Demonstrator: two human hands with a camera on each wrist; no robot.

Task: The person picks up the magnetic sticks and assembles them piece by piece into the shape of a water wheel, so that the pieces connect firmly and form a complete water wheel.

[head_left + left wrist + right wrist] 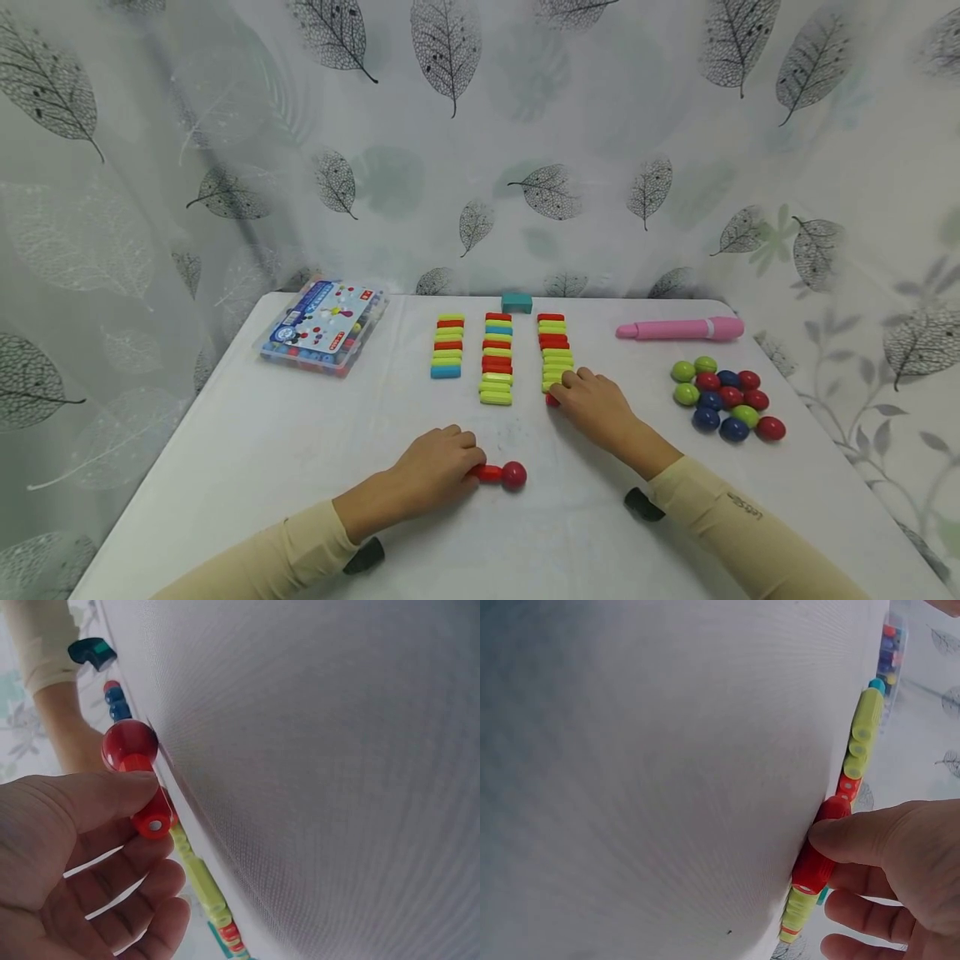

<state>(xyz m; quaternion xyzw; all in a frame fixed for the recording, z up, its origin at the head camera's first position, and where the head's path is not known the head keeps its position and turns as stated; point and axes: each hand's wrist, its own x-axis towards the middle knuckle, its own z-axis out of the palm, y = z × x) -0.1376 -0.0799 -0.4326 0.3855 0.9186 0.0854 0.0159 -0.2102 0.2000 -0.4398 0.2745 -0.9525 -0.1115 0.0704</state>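
My left hand (437, 471) pinches a red rod (491, 474) low over the near middle of the table. A dark red ball (513, 476) sits on the rod's far end from the hand; the left wrist view shows a metal disc in its other end. Farther up and to the right, my right hand (600, 410) pinches another red rod (814, 859) between thumb and fingers. That rod lies at the near end of the right column of yellow-green and red rods (556, 354), mostly covered by the fingers in the head view.
Two more rod columns, a middle one (497, 367) and a left one (447, 346), lie alongside. A clear plastic case (330, 325) stands back left. Behind the columns is a teal block (517, 302). A pink pen-shaped object (678, 329) and several coloured balls (731, 397) lie right.
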